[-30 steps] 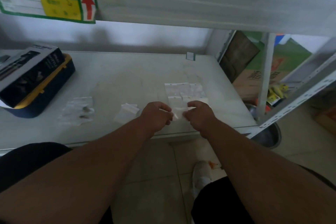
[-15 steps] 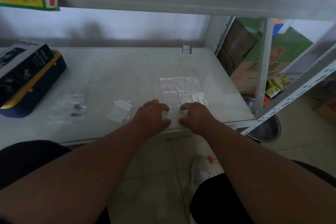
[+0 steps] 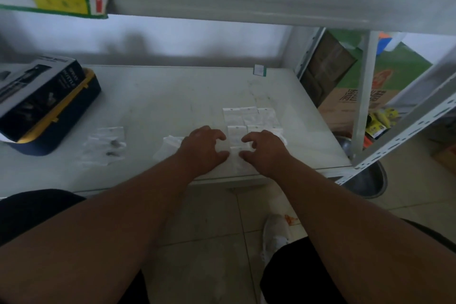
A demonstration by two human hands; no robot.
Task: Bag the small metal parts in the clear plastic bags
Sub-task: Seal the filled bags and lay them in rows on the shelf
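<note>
A small clear bag [image 3: 236,158] lies flat near the front edge of the white table [image 3: 160,103]. My left hand [image 3: 204,148] rests at its left side and my right hand [image 3: 266,150] at its right side, fingers loosely spread, tips and thumbs touching the bag's edges. Just beyond it lie several flat bags in rows [image 3: 249,118]. Left of my left hand sits a small stack of clear bags [image 3: 169,147]. Farther left, small dark metal parts [image 3: 114,147] lie on loose plastic.
A black carton on a blue and yellow case [image 3: 47,108] stands at the table's left. A shelf board hangs low overhead. A white shelf post [image 3: 362,106] rises at the table's right corner, with a metal basin [image 3: 370,181] and cardboard boxes on the floor behind it.
The bag that both hands pinched above the table now lies flat on it. My hands lowered onto it and have since spread slightly apart, fingers loosened.
</note>
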